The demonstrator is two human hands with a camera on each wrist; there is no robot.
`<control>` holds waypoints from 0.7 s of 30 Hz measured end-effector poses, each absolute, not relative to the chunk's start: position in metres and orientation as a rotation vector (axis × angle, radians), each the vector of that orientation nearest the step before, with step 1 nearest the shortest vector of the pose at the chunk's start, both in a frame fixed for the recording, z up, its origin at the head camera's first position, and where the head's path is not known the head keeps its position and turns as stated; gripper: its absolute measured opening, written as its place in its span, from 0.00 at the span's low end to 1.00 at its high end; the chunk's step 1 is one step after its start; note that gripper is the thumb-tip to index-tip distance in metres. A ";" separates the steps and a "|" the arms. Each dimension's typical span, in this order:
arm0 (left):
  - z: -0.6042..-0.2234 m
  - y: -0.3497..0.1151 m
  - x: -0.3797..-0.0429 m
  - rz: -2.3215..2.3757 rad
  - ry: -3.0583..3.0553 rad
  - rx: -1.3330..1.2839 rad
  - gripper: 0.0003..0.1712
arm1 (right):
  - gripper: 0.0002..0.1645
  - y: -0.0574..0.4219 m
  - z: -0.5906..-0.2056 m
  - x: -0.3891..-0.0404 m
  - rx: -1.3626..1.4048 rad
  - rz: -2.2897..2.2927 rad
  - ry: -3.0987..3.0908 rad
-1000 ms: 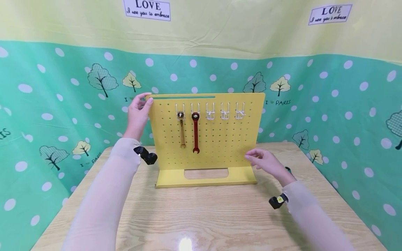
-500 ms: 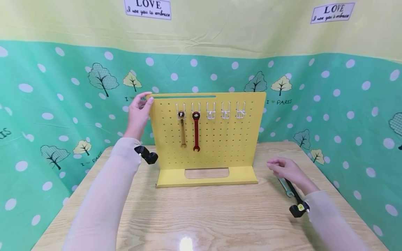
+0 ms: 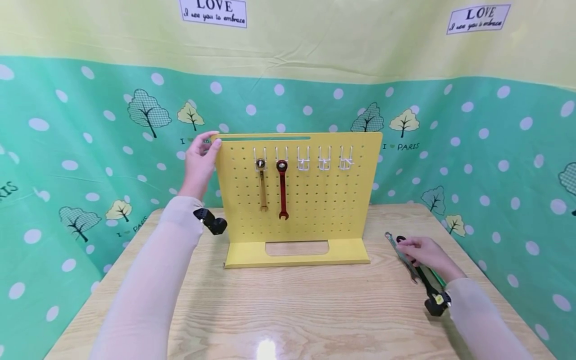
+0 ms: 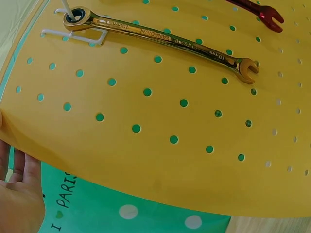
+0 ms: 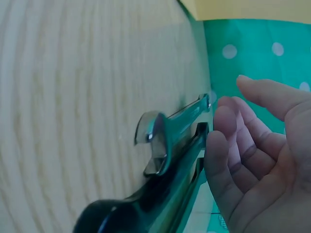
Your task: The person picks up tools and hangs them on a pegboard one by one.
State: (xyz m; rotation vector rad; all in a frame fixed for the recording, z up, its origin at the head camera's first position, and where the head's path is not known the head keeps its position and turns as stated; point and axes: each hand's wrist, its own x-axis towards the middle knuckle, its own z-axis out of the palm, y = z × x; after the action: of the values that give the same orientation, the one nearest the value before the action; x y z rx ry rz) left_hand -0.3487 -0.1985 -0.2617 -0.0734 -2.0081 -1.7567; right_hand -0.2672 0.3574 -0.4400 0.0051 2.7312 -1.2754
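Note:
My left hand [image 3: 198, 167] grips the upper left corner of a yellow pegboard [image 3: 324, 205], thumb in front and fingers behind its edge. From white hooks on the board hang a gold combination wrench [image 3: 263, 187] and, to its right, a dark red wrench [image 3: 282, 192]. The gold one shows closely in the left wrist view. My right hand [image 3: 429, 257] hovers over several wrenches at the table's right side, fingers loosely bent and holding nothing. Below it lie a silver wrench [image 3: 408, 269], a black wrench [image 5: 160, 189] and a green wrench [image 3: 438, 278], partly hidden by the hand and wrist.
Three more white hooks, the middle one [image 3: 324, 162] among them, sit on the board's upper right. The board's yellow base [image 3: 247, 255] stands on a wood-grain table [image 3: 288, 310]. A green and yellow printed cloth [image 3: 279, 100] surrounds the table.
My right hand has moved right and down, away from the board's lower right side, to above the loose wrenches. More of those wrenches shows now. The left hand keeps its grip.

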 end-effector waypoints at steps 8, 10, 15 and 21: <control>-0.262 -0.198 -0.350 -1.766 -2.004 -0.076 0.23 | 0.30 0.365 -0.451 -0.273 0.063 -1.188 2.774; -0.262 -0.198 -0.349 -1.767 -2.003 -0.078 0.23 | 0.29 0.366 -0.454 -0.274 0.070 -1.179 2.782; -0.262 -0.198 -0.348 -1.774 -2.000 -0.078 0.23 | 0.28 0.367 -0.460 -0.277 0.097 -1.182 2.803; -0.262 -0.197 -0.348 -1.773 -1.996 -0.079 0.23 | 0.26 0.362 -0.460 -0.278 0.149 -1.101 2.874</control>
State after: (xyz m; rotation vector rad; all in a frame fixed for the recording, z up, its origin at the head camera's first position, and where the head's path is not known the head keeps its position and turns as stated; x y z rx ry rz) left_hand -0.3480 -0.1974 -0.2621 -0.0795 -1.9957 -1.7728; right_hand -0.2781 0.3624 -0.4600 0.1492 2.8736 -1.1007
